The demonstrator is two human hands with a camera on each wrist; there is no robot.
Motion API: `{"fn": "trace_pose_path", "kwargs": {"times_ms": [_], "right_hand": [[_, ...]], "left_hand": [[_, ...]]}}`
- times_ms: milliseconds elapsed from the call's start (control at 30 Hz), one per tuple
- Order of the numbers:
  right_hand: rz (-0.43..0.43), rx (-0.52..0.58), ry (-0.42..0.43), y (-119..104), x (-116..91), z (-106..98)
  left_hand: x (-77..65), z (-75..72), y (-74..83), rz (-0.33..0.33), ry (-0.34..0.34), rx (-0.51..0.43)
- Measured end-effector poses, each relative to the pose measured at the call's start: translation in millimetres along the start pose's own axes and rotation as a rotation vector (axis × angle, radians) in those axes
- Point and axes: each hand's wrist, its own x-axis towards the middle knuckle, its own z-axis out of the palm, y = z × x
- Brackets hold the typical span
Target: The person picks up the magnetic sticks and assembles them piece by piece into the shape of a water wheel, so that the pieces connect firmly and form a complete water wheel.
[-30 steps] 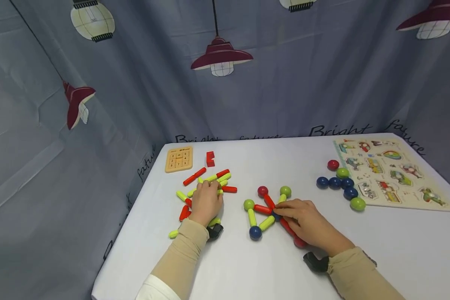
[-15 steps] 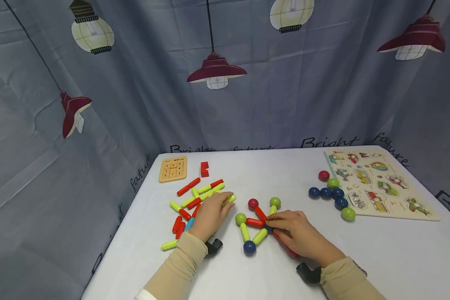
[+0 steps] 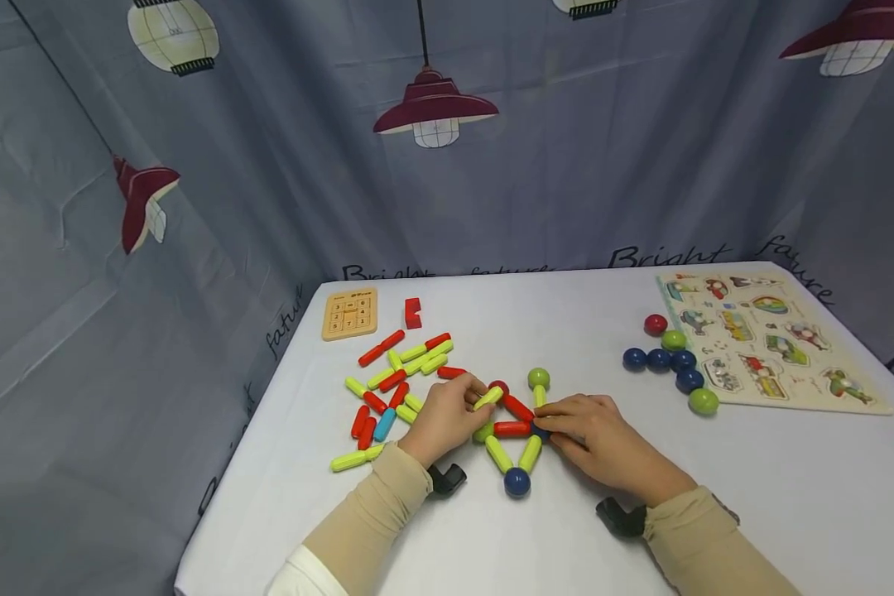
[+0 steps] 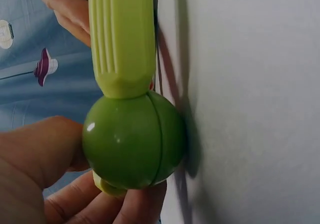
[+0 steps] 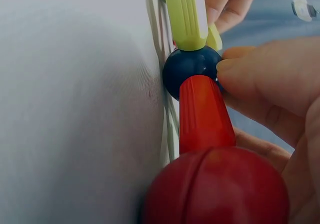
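My left hand (image 3: 447,418) pinches a yellow-green rod (image 3: 489,398) above the left side of a ball-and-stick model. Close under it sits a green ball (image 4: 132,139), which hides part of the left fingers in the left wrist view. With thumb and fingertips, my right hand (image 3: 603,439) holds the blue hub ball (image 5: 190,69) of the model. From this hub run red rods (image 3: 512,430) and yellow-green rods (image 3: 530,454); a second blue ball (image 3: 517,483) marks the near corner. A red rod (image 5: 205,114) leads to a red ball (image 5: 220,189), hidden by the right hand in the head view.
Loose red, yellow-green and blue rods (image 3: 385,424) lie scattered on the left of the white table (image 3: 477,546). Loose balls (image 3: 659,360) sit at the right beside a picture puzzle board (image 3: 771,339). A wooden number board (image 3: 350,314) and red pieces (image 3: 413,313) lie at the back left.
My left hand has taken a yellow-green rod out of the pile and carried it right to the model. The model's left side has swung slightly toward me; my right hand stays at the hub.
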Motion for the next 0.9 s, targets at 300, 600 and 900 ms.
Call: {"fn": "trace_pose_path", "kwargs": {"times_ms": [300, 600, 900], "right_hand": [[0.001, 0.001, -0.018, 0.2, 2.2, -3.9], [-0.014, 0.002, -0.006, -0.2, 0.5, -5.1], [-0.005, 0.019, -0.014, 0.2, 0.7, -4.9]], "left_hand": [[0.2, -2.4, 6.5, -0.067, -0.013, 0.033], [0.0, 0.7, 4.6, -0.047, -0.005, 0.095], [3.5, 0.9, 2.7, -0.019, -0.009, 0.138]]}}
